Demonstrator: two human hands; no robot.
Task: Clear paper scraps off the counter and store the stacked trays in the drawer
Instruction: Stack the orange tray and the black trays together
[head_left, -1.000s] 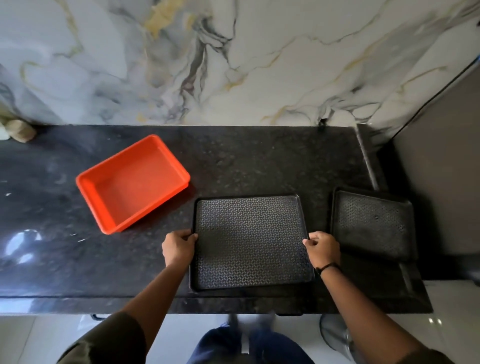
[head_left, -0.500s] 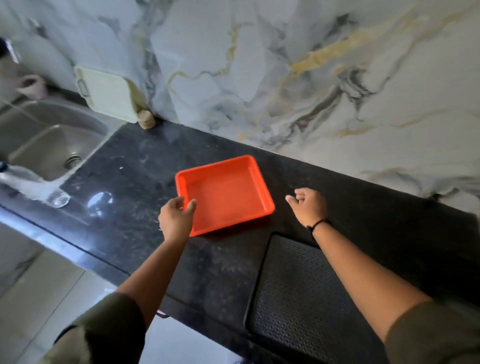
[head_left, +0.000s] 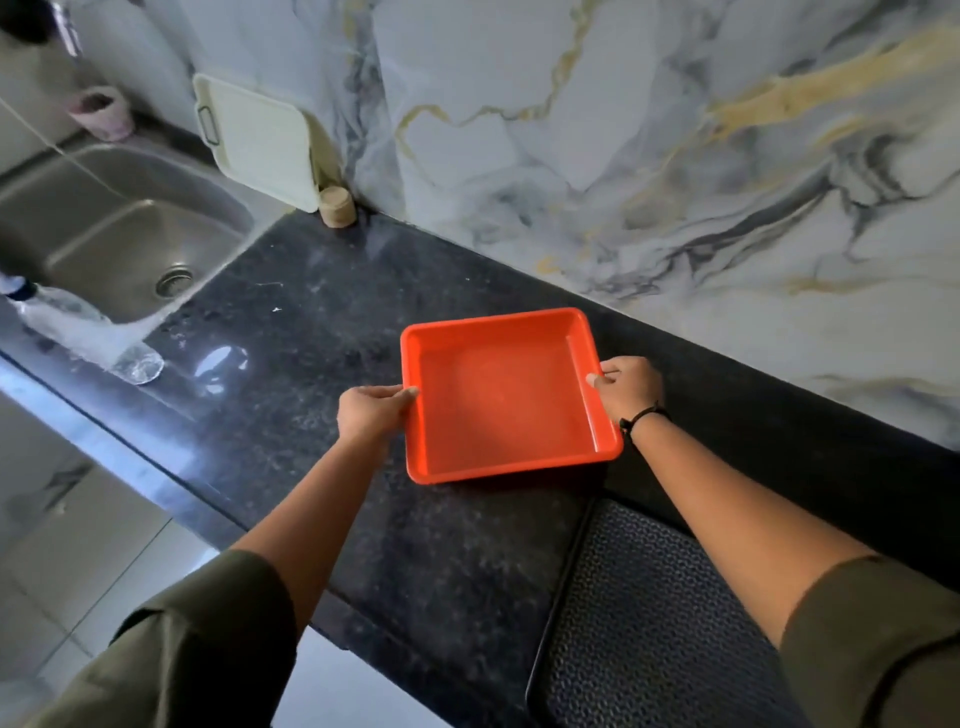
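Orange tray gripped at both sides

Orange plastic, a shallow rectangular tray (head_left: 506, 395), sits toward the back of the dark speckled surface (head_left: 322, 332), not far from the marbled wall. The left hand (head_left: 375, 412) is closed on the tray's left rim, thumb on top. The right hand (head_left: 627, 388), with a black band at the wrist, is closed on the right rim, thumb hooked over the edge. Whether the tray rests on the surface or is lifted clear of it cannot be told.

Just nearer the front edge and to the right of the orange tray lies a black textured tray (head_left: 660, 623), partly crossed by the right forearm and reaching the front edge of the surface. A few tiny pale specks, perhaps a paper scrap (head_left: 276, 309), lie toward the left part of the surface.

At the left end a steel sink (head_left: 104, 234) is set into the surface. A clear plastic bottle (head_left: 78, 332) lies on its side by the sink's front rim. A pale cutting board (head_left: 260, 140) leans against the wall at the back, with a small tan round object (head_left: 337, 207) just beside its foot.
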